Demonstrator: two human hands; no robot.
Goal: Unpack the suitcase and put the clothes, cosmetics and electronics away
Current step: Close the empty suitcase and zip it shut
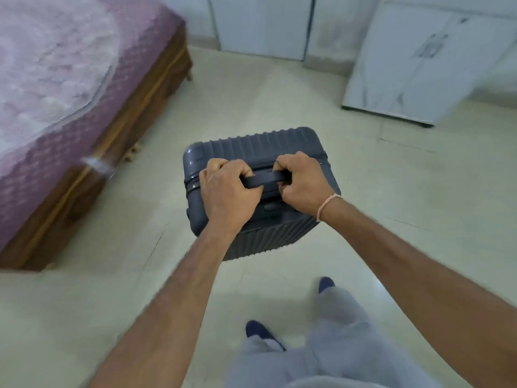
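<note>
A dark blue ribbed suitcase [251, 152], zipped closed, stands upright over the pale tiled floor [307, 102] in the middle of a bedroom; whether its wheels touch the floor cannot be told. Both hands are clamped on its top handle [265, 179]: the left hand [228, 191] curls round the handle's left end, the right hand [303, 183] round its right end, knuckles close together. A thin pinkish thread band [326, 205] circles the right wrist. Below the case, the person's legs in grey trousers [335, 331] and dark blue socks [257, 329] stand on the floor. To the left, a wooden bed [134, 121] covered in a mauve patterned spread [50, 152] runs along the floor's left edge. White cupboard doors [263, 23] and a white marble-patterned cabinet [414, 65] line the far wall.
</note>
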